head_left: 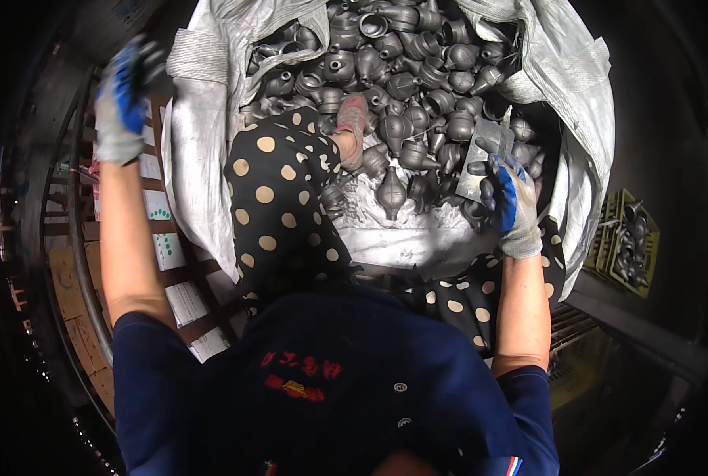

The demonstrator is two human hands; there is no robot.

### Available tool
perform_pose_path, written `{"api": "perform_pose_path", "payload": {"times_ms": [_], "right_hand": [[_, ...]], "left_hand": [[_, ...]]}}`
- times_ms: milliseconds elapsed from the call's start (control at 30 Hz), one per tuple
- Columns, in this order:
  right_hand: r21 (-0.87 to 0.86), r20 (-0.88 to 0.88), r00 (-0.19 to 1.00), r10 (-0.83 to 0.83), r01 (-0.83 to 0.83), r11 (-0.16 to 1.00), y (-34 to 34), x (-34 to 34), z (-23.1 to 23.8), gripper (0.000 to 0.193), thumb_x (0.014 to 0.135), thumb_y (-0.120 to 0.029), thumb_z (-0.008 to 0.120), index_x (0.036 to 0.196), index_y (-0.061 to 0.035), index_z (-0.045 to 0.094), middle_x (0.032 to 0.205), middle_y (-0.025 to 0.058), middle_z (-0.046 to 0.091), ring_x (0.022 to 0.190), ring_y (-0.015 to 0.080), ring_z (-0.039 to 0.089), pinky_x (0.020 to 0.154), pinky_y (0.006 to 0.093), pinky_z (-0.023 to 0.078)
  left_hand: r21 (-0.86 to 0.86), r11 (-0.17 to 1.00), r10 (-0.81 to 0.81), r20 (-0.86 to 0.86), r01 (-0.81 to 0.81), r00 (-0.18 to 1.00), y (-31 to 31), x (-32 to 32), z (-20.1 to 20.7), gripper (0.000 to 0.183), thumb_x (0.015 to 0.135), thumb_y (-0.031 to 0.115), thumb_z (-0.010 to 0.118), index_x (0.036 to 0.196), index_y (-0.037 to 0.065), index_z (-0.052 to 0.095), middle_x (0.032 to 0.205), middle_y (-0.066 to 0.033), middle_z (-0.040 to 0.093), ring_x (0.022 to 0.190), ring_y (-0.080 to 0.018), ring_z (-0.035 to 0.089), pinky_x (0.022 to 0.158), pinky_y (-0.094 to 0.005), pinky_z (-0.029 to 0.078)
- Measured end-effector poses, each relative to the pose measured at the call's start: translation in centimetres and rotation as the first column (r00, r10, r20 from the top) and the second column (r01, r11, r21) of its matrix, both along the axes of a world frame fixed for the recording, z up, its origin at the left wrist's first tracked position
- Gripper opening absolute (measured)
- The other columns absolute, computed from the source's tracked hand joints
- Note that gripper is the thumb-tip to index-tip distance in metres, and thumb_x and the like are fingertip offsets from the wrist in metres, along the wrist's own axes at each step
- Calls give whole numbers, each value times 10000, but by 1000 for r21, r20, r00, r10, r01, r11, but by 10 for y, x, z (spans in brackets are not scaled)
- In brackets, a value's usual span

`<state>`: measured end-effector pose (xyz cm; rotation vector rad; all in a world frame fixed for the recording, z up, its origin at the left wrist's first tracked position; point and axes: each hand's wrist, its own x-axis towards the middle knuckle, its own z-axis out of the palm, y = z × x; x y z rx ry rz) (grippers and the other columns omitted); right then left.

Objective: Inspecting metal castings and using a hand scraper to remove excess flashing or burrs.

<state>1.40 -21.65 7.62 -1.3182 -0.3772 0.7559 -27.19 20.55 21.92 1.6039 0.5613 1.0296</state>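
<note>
My right hand, in a white glove with blue palm and dark fingertips, is closed on a flat grey metal plate. A narrow pale point sticks up at its far end; its exact kind is unclear. Under and beyond it lie many dark grey bulb-shaped castings with necks, heaped in a large white woven bulk bag. Raised at the far left, outside the bag, is my left hand, gloved the same way. Motion blurs its fingers, which look apart, and I see nothing in them.
My leg in polka-dot trousers reaches into the bag, its pink shoe among the castings. A yellow crate of dark parts stands at the right. Dark metal rails, white labelled cards and brown cardboard lie at the left.
</note>
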Motion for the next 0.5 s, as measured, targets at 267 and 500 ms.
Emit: {"api": "perform_pose_path", "payload": {"times_ms": [267,500], "right_hand": [[11,-196,979,-47,50,999,6,4,9,399,912,-219,528,1223,29,501,736,48,647,410,11,414,358,141,290],[15,-315,949,-18,24,1000,12,-3,20,487,913,-203,526,1250,129,412,763,80,633,417,39,431,375,159,318]], "left_hand": [[-268,865,-465,-743,423,481,-164,237,-265,530,757,243,726,1188,10,523,1113,-143,603,1040,-256,569,916,-331,445],[-34,983,-78,-967,181,242,-255,168,-436,963,721,537,666,1416,43,219,1383,-212,368,1253,-372,397,1046,-429,316]]}}
